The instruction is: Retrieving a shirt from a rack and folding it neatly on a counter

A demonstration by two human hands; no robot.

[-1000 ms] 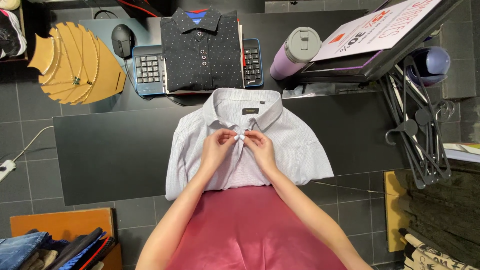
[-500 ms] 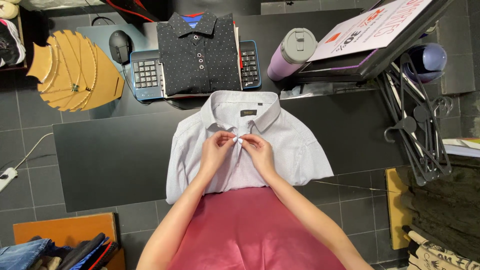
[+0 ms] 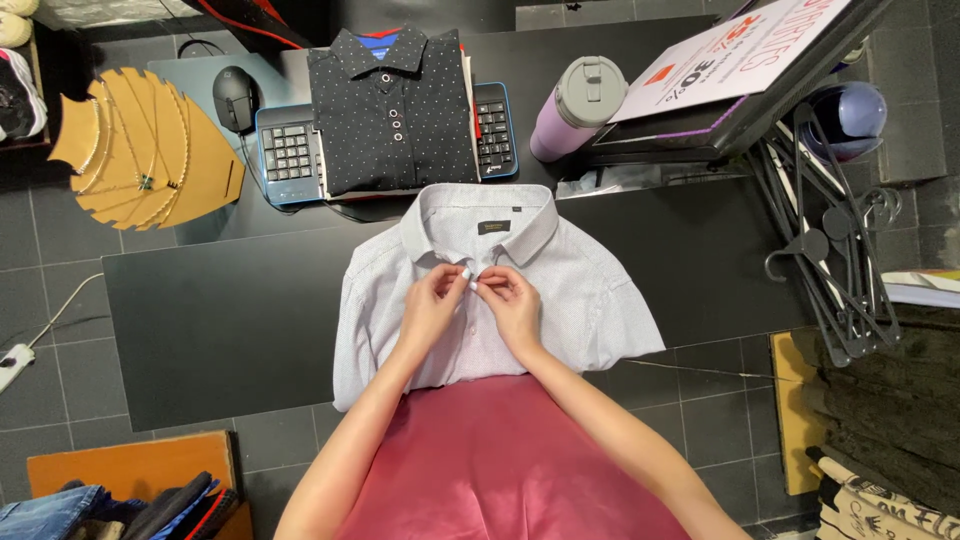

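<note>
where fingers (image 3: 466,277) pinch, pale shirt (image 3: 590,290) placket, just below collar (image 3: 487,222)

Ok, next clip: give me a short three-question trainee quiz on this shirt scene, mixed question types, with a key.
1. True or false: the left hand and right hand both pinch the front placket of the pale shirt, just below its collar.
2. Multiple choice: what does the folded dark dotted shirt rest on? A) a blue-edged keyboard B) the floor C) a chair
3. Short answer: what stands right of that keyboard, beside the tilted sign?

Key: 1 true; 2 A; 3 a lilac bottle with a grey lid, lying at a slant in this view.
</note>
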